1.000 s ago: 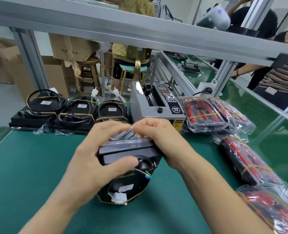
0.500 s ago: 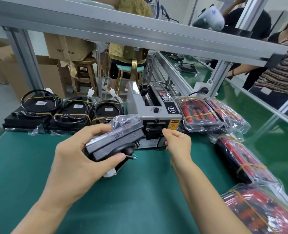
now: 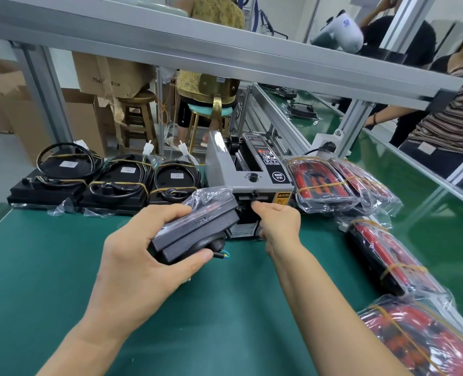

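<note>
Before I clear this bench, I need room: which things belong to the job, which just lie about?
In use: left hand, bagged black unit, right hand, tape dispenser.
Lying about: banded black units, bagged red units.

black bagged device (image 3: 197,234) | tilted, held above green table
</note>
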Demonstrator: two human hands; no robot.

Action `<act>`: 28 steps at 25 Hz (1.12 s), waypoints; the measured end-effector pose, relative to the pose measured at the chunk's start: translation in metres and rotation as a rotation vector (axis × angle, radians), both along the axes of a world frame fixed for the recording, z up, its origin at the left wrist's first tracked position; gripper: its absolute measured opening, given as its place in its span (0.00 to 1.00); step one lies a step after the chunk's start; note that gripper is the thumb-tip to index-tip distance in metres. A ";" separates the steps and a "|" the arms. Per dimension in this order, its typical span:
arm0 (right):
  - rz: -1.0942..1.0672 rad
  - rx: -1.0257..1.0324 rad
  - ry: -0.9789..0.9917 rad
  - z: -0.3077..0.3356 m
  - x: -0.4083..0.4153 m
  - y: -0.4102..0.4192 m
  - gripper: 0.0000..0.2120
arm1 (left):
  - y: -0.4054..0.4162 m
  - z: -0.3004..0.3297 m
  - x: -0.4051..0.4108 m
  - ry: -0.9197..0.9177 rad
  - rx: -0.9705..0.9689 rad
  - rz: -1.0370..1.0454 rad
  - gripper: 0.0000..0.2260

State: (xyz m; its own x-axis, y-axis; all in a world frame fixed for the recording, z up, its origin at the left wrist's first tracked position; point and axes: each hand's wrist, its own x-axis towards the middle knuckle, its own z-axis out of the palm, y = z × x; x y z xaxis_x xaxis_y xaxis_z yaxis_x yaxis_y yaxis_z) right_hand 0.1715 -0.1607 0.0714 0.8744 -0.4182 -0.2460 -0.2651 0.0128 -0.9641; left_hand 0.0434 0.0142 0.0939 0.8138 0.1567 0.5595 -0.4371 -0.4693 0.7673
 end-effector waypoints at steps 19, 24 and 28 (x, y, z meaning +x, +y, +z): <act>0.647 0.109 -0.261 0.047 -0.090 0.010 0.06 | -0.019 0.000 0.000 -0.034 0.072 0.060 0.18; 0.646 0.124 -0.284 0.044 -0.091 0.016 0.05 | -0.018 0.000 0.000 -0.041 0.068 0.081 0.18; 0.660 0.157 -0.271 0.045 -0.089 0.015 0.06 | -0.018 0.000 -0.001 -0.040 0.055 0.084 0.18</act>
